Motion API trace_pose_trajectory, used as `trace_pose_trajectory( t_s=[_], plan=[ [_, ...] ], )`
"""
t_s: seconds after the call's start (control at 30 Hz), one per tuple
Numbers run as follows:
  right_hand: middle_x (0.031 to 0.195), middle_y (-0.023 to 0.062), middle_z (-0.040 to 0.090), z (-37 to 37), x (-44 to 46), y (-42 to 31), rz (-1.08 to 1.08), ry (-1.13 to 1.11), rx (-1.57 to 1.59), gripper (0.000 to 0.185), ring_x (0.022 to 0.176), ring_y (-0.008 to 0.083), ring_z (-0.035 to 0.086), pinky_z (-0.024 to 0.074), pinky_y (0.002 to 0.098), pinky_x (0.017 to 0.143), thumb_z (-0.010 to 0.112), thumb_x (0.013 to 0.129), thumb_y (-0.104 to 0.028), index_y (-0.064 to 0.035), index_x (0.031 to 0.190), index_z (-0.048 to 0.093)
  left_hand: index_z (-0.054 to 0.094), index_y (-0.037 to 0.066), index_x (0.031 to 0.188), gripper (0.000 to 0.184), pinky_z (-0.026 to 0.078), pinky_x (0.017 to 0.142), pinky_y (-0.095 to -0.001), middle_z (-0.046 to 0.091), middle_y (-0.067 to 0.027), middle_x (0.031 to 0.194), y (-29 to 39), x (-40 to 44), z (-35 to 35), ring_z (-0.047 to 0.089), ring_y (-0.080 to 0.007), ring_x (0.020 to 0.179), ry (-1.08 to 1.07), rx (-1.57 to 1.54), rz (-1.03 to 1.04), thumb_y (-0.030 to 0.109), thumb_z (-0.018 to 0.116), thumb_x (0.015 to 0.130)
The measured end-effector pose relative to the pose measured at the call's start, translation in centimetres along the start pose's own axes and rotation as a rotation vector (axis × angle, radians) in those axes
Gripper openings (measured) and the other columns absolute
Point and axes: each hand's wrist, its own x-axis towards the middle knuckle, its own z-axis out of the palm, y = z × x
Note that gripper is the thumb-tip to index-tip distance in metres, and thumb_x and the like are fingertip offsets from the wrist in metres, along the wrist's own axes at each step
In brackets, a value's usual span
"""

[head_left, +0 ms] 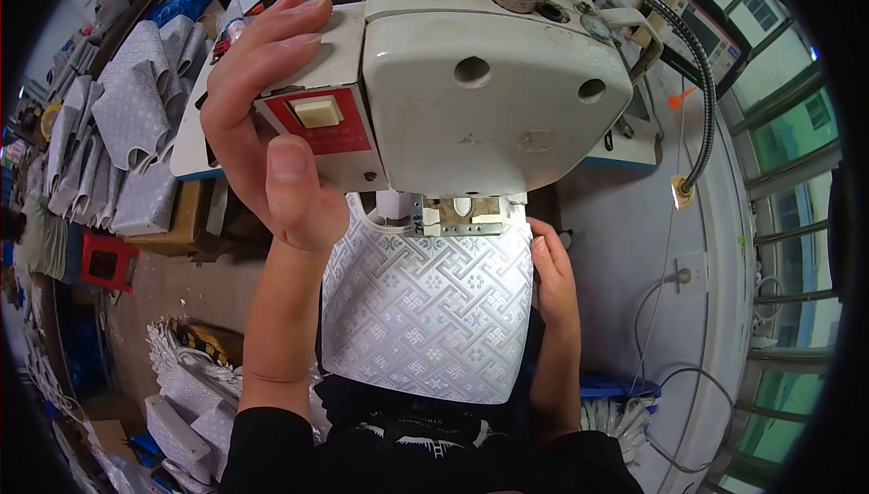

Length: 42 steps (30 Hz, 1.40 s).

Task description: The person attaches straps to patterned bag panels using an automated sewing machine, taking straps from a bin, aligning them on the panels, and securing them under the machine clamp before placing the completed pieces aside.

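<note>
A white sewing machine head [493,123] fills the upper middle of the view. My left hand [237,123] is curled round the machine's switch box [342,168], its fingers over the top and its thumb below a cream switch [317,114] on a red label. Under the machine hangs a shiny white fabric panel [425,313] with a woven geometric pattern, its upper edge by the metal needle plate [462,230]. My right hand [554,281] pinches the panel's right edge, thumb in front and the other fingers partly hidden behind. The needle is hidden by the machine head.
Stacks of patterned fabric pieces [136,105] lie at the left, above a red stool [107,260]. More pieces [186,431] are piled low at the left. A flexible metal conduit [697,59] curves down the machine's right side. Windows [797,231] line the far right.
</note>
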Motion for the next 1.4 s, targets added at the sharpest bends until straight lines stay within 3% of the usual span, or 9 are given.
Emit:
trace_pose_trajectory(
  t_s=[0.1,0.2,0.33,0.77,1.03,1.17,1.23,1.3,1.4],
  plan=[
    [0.12,0.0054,0.066,-0.3,0.1,0.4,0.001,0.008,-0.009,0.04,0.11,0.0117,0.059,0.0461,0.0274,0.1,0.047,0.114,-0.025,0.0023,0.142,0.054,0.051,-0.005,0.129,0.051,0.039,0.118,-0.0592,0.061,-0.033,0.134,-0.2,0.1,0.0,0.057,-0.0461,0.131,-0.006,0.013,0.011,0.036,0.035,0.103],
    [0.118,0.0045,0.065,-0.4,0.0,0.5,0.015,0.017,0.018,0.04,0.11,0.0112,0.058,0.0448,0.0271,0.1,0.047,0.114,-0.026,0.002,0.141,0.055,0.053,-0.003,0.126,0.047,0.041,0.116,-0.0566,0.067,-0.0275,0.126,-0.6,0.0,0.2,0.062,-0.0392,0.124,0.052,-0.05,0.037,0.037,0.043,0.103],
    [0.129,0.0132,0.066,-1.2,0.2,0.7,-0.015,-0.003,-0.085,0.043,0.116,0.0166,0.064,0.0514,0.0324,0.103,0.04,0.115,-0.028,0.0036,0.144,0.049,0.053,-0.003,0.126,0.047,0.041,0.116,-0.0565,0.066,-0.0273,0.125,-0.5,-0.1,0.4,0.062,-0.039,0.123,0.054,-0.053,0.038,0.037,0.044,0.103],
    [0.133,0.0132,0.063,-1.7,-0.3,0.1,-0.009,-0.027,-0.057,0.043,0.118,0.0167,0.063,0.0513,0.0323,0.103,0.041,0.115,-0.027,0.0033,0.144,0.049,0.053,-0.004,0.127,0.05,0.041,0.116,-0.0557,0.065,-0.0278,0.128,0.0,-0.1,0.8,0.062,-0.0389,0.124,0.04,-0.074,0.032,0.04,0.043,0.106],
    [0.133,0.0109,0.062,-1.8,-0.8,-0.5,-0.018,-0.001,-0.086,0.039,0.11,0.0144,0.064,0.0523,0.0295,0.097,0.042,0.114,-0.023,0.002,0.143,0.052,0.049,-0.007,0.137,0.059,0.037,0.119,-0.0571,0.055,-0.0337,0.143,1.1,-0.5,-0.8,0.055,-0.0432,0.135,-0.081,-0.073,-0.01,0.042,0.041,0.105],
    [0.131,0.0101,0.063,-2.0,-1.4,-1.9,-0.058,0.035,-0.14,0.037,0.1,0.0102,0.061,0.0512,0.0264,0.089,0.043,0.113,-0.019,0.0022,0.141,0.054,0.039,-0.003,0.154,0.074,0.037,0.119,-0.049,0.047,-0.0229,0.156,3.6,-8.5,-5.6,0.048,-0.0365,0.143,-0.01,-0.024,-0.493,0.052,0.048,0.106],
    [0.13,0.0113,0.062,-2.2,-1.6,-3.1,-0.115,0.078,-0.137,0.035,0.094,0.0099,0.059,0.0498,0.0253,0.085,0.048,0.108,-0.014,0.0017,0.139,0.056,0.037,0.0,0.157,0.076,0.038,0.118,-0.0457,0.047,-0.0178,0.157,4.7,-15.4,-9.3,0.048,-0.0317,0.144,-0.147,-0.076,-0.895,0.056,0.048,0.107],
    [0.13,0.0119,0.062,-1.5,-1.9,-4.7,-0.147,0.115,-0.139,0.035,0.092,0.0097,0.058,0.0491,0.0248,0.083,0.05,0.106,-0.011,0.0015,0.138,0.057,0.033,0.001,0.161,0.073,0.035,0.12,-0.042,0.045,-0.0168,0.16,7.2,-22.7,-11.9,0.046,-0.0296,0.146,-0.13,-0.241,-1.291,0.054,0.038,0.111],
    [0.133,0.0157,0.059,0.6,-2.3,-7.6,-0.559,-0.065,-0.351,0.04,0.103,0.0168,0.06,0.0494,0.0283,0.09,0.056,0.096,-0.006,0.0027,0.135,0.058,0.031,0.004,0.163,0.077,0.039,0.12,-0.0445,0.045,-0.015,0.161,12.7,-25.4,-13.5,0.046,-0.03,0.147,0.053,-0.606,-1.815,0.06,0.03,0.111]
  ],
)
